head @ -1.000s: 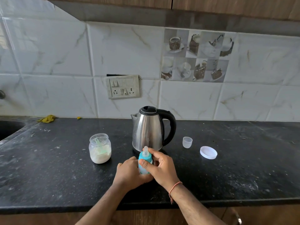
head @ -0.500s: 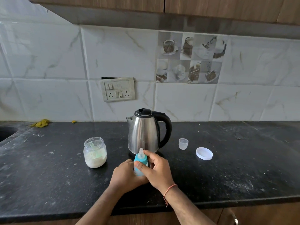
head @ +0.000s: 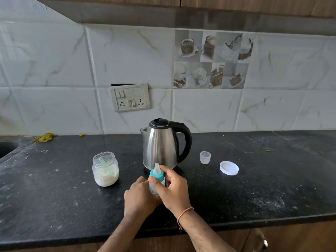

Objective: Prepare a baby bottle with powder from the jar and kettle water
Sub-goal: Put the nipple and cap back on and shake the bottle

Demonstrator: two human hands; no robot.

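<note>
A small baby bottle (head: 156, 176) with a teal collar and clear teat stands upright on the black counter (head: 54, 193), just in front of the steel kettle (head: 161, 144). My left hand (head: 139, 195) grips its lower body, which is mostly hidden. My right hand (head: 174, 188) wraps around the teal collar, thumb in front. An open clear jar (head: 105, 169) with white powder and a pale green scoop in it stands to the left.
A small clear cap (head: 205, 157) and a white jar lid (head: 229, 167) lie right of the kettle. A sink edge (head: 7, 148) is at far left, with a yellow scrap (head: 44, 137) by the wall. A switch panel (head: 130, 97) is on the tiles.
Both hands keep holding the bottle in the same spot. The camera has tilted up a little, so everything sits lower in the view.
</note>
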